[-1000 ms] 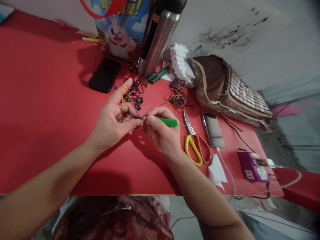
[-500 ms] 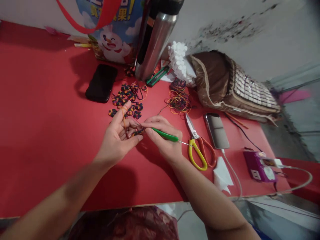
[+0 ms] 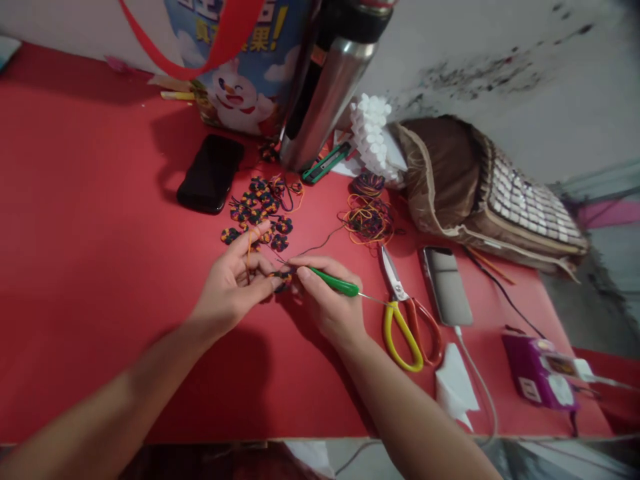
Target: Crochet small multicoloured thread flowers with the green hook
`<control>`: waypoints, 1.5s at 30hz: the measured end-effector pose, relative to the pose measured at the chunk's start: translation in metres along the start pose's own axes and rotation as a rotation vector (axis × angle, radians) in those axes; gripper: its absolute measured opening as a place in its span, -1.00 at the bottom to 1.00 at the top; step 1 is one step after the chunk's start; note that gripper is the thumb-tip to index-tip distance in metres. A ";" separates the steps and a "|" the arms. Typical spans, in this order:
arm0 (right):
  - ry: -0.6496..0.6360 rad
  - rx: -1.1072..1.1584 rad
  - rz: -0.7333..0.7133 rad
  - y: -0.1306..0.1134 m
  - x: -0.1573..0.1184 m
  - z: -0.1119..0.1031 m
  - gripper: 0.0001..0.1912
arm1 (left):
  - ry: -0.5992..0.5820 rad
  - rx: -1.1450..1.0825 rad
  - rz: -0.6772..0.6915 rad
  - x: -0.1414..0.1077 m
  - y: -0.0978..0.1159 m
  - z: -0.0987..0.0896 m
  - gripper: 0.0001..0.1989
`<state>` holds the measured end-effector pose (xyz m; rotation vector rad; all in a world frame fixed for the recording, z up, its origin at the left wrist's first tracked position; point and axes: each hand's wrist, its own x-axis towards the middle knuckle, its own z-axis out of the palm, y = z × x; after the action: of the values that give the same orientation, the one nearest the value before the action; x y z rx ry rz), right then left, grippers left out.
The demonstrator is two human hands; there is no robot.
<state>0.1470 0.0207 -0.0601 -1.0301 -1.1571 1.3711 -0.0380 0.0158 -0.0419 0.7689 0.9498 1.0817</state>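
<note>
Between the thumb and fingers of my left hand (image 3: 233, 287) is a small dark-and-orange crochet piece (image 3: 283, 279). A strand of orange yarn (image 3: 249, 253) loops over the raised index finger. My right hand (image 3: 330, 300) is closed round a green-handled crochet hook (image 3: 334, 283), its front end at the piece; the exact tip is hard to make out. Just beyond my left hand lie several crocheted flowers (image 3: 257, 200) in dark and orange yarn. A dark strand runs from near my right hand to a loose tangle of multicoloured yarn (image 3: 369, 217).
Scissors (image 3: 400, 300), a charging phone (image 3: 446, 285) and a white tissue (image 3: 456, 383) lie to the right, with a purple box (image 3: 537, 370) farther out. Behind stand a steel flask (image 3: 335, 93), a printed bag (image 3: 240, 100), a green cutter (image 3: 326, 163), a black phone (image 3: 211, 173) and a brown cushion (image 3: 480, 180).
The view has shifted, so the table's things sit slightly lower and to the right. The crochet piece now shows more between my hands, and my left fingertips have turned a little.
</note>
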 end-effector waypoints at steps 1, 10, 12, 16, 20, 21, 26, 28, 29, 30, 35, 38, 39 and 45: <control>-0.001 0.017 0.015 0.002 0.000 0.000 -0.84 | -0.007 0.010 0.010 0.001 0.002 0.001 -0.02; 0.023 -0.244 -0.252 -0.001 0.003 0.004 -0.88 | -0.009 0.109 0.177 0.012 0.000 0.007 -0.10; 0.006 -0.271 -0.266 -0.001 0.005 0.006 -0.87 | -0.020 0.097 0.203 0.014 -0.001 0.004 -0.06; -0.007 -0.250 -0.260 0.001 0.007 0.015 -0.86 | -0.018 0.094 0.269 0.013 0.001 0.002 -0.08; 0.039 -0.285 -0.270 0.003 0.008 0.022 -0.87 | 0.022 0.110 0.307 0.010 0.003 0.003 -0.11; 0.046 -0.297 -0.271 0.003 0.008 0.021 -0.87 | 0.022 0.116 0.313 0.009 0.003 0.003 -0.10; -0.010 -0.319 -0.325 0.000 0.011 0.012 -0.91 | -0.009 0.074 0.309 0.011 0.004 0.005 -0.06; -0.027 -0.308 -0.340 -0.002 0.012 0.009 -0.92 | 0.005 0.004 0.242 0.013 0.004 0.005 -0.01; -0.036 -0.302 -0.337 -0.002 0.013 0.008 -0.92 | 0.013 -0.033 0.200 0.014 0.004 0.005 0.01; -0.043 -0.293 -0.335 -0.003 0.013 0.007 -0.92 | 0.020 -0.064 0.165 0.014 0.004 0.004 0.02; -0.026 -0.232 -0.288 -0.005 0.011 0.006 -0.91 | -0.011 -0.086 0.170 0.011 0.003 0.003 -0.10; 0.000 -0.191 -0.274 -0.007 0.010 0.008 -0.91 | 0.031 -0.105 0.171 0.011 0.002 0.005 -0.15; -0.001 -0.176 -0.274 -0.007 0.009 0.009 -0.91 | 0.048 -0.112 0.171 0.012 0.001 0.006 -0.16; -0.049 -0.107 -0.259 -0.008 0.010 0.009 -0.81 | 0.057 -0.063 0.267 0.018 -0.005 0.002 -0.23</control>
<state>0.1382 0.0299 -0.0504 -0.8892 -1.3616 1.1453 -0.0308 0.0316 -0.0496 0.8326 0.8731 1.3658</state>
